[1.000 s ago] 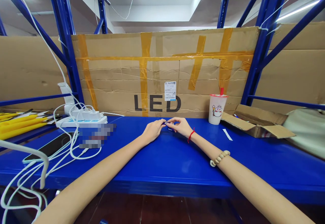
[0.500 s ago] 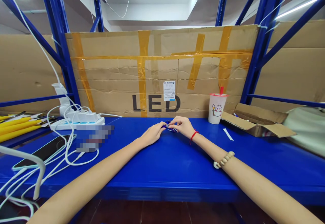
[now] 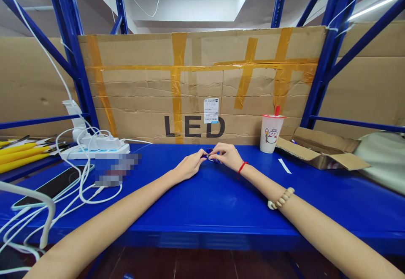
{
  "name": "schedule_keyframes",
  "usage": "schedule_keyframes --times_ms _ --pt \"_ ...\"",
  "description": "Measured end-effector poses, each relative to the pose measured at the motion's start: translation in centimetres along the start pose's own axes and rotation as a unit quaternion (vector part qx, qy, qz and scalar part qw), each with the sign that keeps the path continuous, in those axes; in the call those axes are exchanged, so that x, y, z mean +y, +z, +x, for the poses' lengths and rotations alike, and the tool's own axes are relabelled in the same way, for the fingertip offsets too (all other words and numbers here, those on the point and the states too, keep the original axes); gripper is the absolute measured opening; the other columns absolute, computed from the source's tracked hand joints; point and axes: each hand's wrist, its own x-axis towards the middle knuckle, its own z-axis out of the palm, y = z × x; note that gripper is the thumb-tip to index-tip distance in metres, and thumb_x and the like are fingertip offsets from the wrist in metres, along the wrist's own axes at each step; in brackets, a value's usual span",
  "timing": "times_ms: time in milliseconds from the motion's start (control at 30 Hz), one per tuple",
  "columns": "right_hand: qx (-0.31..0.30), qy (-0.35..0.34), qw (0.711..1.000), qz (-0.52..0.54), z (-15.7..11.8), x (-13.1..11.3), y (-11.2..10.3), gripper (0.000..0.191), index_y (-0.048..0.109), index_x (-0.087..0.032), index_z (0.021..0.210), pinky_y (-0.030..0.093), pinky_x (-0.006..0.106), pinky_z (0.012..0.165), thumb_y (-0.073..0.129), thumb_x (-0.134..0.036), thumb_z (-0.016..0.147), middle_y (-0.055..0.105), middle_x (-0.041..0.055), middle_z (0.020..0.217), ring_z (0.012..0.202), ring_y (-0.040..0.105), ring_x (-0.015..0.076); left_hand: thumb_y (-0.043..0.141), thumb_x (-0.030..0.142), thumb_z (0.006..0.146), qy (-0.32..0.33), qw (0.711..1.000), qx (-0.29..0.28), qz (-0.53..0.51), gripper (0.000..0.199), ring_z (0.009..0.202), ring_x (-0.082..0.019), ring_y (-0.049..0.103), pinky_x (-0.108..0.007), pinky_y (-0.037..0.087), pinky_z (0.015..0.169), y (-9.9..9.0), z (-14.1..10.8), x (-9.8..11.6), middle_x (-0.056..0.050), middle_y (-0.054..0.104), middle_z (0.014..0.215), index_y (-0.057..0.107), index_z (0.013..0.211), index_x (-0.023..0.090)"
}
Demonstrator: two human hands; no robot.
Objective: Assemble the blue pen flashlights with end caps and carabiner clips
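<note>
A small dark-blue item is pinched between the fingertips of the left hand and right hand, above the blue shelf; small items are held in the open cardboard box.

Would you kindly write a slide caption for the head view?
Left hand and right hand pinch a small bluish item over a blue tabletop, a lidded cup to the right.

Bare strip of blue shelf btwn cable tangle & open carton.
</note>
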Motion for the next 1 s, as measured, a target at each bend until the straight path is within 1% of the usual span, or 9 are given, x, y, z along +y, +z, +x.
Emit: schedule_keyframes --times_ms 100,200,400,500,633,833,1000 --pt "0.011 0.001 1.000 -0.009 -0.1 -0.2 0.2 0.025 0.067 -0.018 0.064 0.035 0.021 0.049 0.062 -0.042 0.069 0.060 0.0020 0.069 0.044 0.046 0.0054 0.027 0.030 0.090 0.000 1.000 0.009 -0.006 0.020 0.091 -0.018 0.057 -0.027 0.044 0.073 0.1 0.0 -0.1 -0.004 0.058 0.102 0.042 0.100 0.021" --pt "0.010 0.011 1.000 -0.002 -0.2 -0.4 0.4 0.029 0.066 -0.017 0.064 0.035 0.021 0.047 0.060 -0.045 0.070 0.058 0.0019 0.067 0.042 0.046 0.0052 0.028 0.029 0.089 0.001 1.000 0.015 -0.011 0.019 0.088 -0.017 0.057 -0.027 0.043 0.072 0.2 0.0 -0.2 -0.004 0.058 0.100 0.042 0.099 0.021" --pt "-0.007 0.061 0.995 0.073 -0.1 -0.5 0.8 0.037 0.063 -0.015 0.060 0.036 0.021 0.041 0.063 -0.051 0.063 0.057 0.0020 0.064 0.038 0.047 0.0054 0.031 0.025 0.089 0.028 0.999 0.032 -0.013 0.016 0.090 -0.016 0.056 -0.026 0.043 0.076 0.1 0.0 -0.2 -0.004 0.058 0.101 0.043 0.097 0.020" --pt "-0.007 0.085 0.990 0.108 -0.1 -0.7 1.0 0.039 0.062 -0.013 0.058 0.035 0.021 0.038 0.064 -0.053 0.059 0.056 0.0025 0.064 0.036 0.046 0.0055 0.032 0.024 0.088 0.031 0.998 0.046 -0.001 0.013 0.091 -0.016 0.056 -0.027 0.043 0.078 0.1 0.0 -0.2 -0.005 0.058 0.100 0.043 0.095 0.019" --pt "-0.008 0.125 0.984 0.129 -0.1 -0.9 1.3 0.042 0.059 -0.013 0.055 0.033 0.020 0.037 0.065 -0.054 0.056 0.056 0.0030 0.063 0.036 0.045 0.0054 0.034 0.023 0.087 0.033 0.998 0.058 0.020 0.009 0.087 -0.016 0.056 -0.027 0.043 0.075 0.2 0.0 -0.4 -0.005 0.058 0.095 0.042 0.088 0.019" --pt "-0.016 0.162 0.977 0.135 -0.2 -1.1 1.4 0.044 0.056 -0.012 0.052 0.031 0.021 0.038 0.064 -0.055 0.056 0.052 0.0010 0.050 0.035 0.042 0.0056 0.034 0.023 0.087 0.040 0.996 0.060 0.055 0.010 0.082 -0.016 0.056 -0.027 0.043 0.073 0.3 0.1 -0.6 -0.005 0.058 0.089 0.042 0.086 0.018" --pt "-0.025 0.208 0.967 0.144 -0.2 -1.2 1.5 0.045 0.052 -0.013 0.049 0.028 0.019 0.036 0.061 -0.056 0.059 0.045 -0.0011 0.037 0.033 0.037 0.0051 0.035 0.025 0.087 0.046 0.995 0.067 0.061 0.012 0.083 -0.015 0.055 -0.027 0.043 0.074 0.3 0.1 -0.7 -0.005 0.058 0.090 0.045 0.089 0.018"
